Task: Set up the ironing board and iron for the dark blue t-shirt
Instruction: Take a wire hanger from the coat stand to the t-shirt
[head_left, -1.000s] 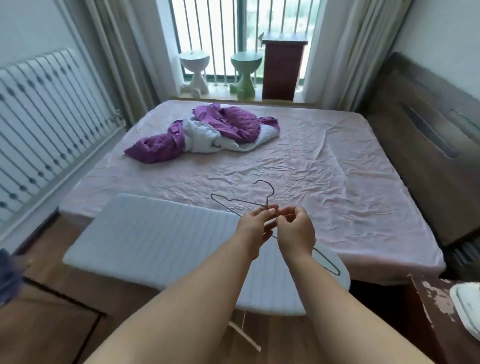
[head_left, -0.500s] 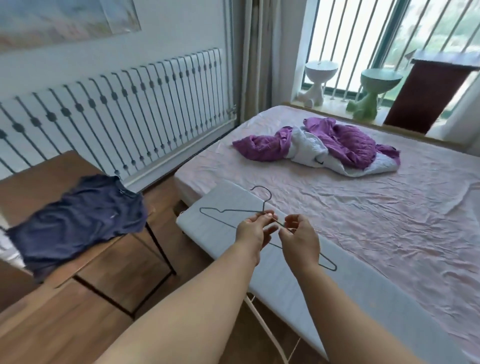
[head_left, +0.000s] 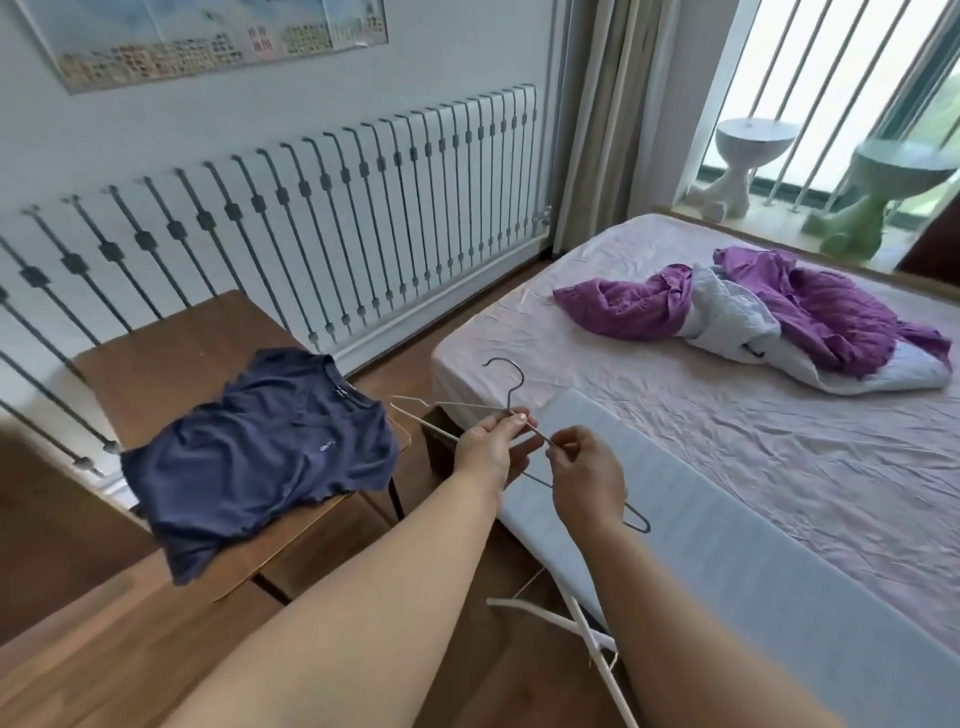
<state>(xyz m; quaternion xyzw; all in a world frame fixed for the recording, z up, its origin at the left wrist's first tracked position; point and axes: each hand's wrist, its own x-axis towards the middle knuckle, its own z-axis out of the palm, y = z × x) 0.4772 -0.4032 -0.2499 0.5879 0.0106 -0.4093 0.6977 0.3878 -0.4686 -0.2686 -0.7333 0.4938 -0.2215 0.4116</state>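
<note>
The dark blue t-shirt (head_left: 260, 457) lies spread on a small wooden table (head_left: 171, 353) at the left, its hem hanging over the front edge. The ironing board (head_left: 727, 561), pale and padded, stands open along the bed's near side on white legs. Both hands hold a thin wire hanger (head_left: 506, 384) above the board's left end. My left hand (head_left: 493, 441) pinches it at the base of the hook. My right hand (head_left: 587, 467) pinches the wire just to the right. No iron is in view.
A bed (head_left: 779, 447) with a pink sheet lies beyond the board, with a purple and white garment (head_left: 769, 317) crumpled on it. A white radiator (head_left: 322, 228) lines the left wall. Two small stools stand at the window. The floor is wood.
My view has swung left, from the bed to the table with the t-shirt. The hanger, held in both hands, has moved left with it toward the board's end.
</note>
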